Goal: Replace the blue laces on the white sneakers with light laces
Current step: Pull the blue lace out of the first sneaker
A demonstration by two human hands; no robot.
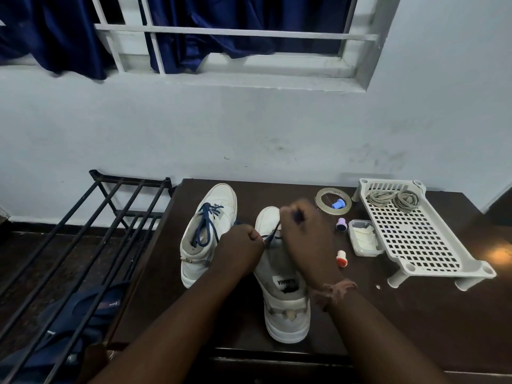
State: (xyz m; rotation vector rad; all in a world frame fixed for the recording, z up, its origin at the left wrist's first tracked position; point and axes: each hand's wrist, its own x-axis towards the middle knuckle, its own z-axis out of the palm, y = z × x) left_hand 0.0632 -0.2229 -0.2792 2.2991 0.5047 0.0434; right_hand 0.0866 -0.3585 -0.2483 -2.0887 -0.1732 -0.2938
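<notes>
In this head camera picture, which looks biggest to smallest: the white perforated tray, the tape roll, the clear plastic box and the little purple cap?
1. White perforated tray
2. Tape roll and clear plastic box: they look alike in size, so I won't rank them
3. Purple cap, plainly the smallest

Perforated plastic tray; table perhaps glossy wood.

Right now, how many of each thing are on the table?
White sneakers: 2
Light lace bundles: 2
Tape rolls: 1
White perforated trays: 1
Small lidded containers: 1
Small caps or stampers: 3
Total: 10
</notes>
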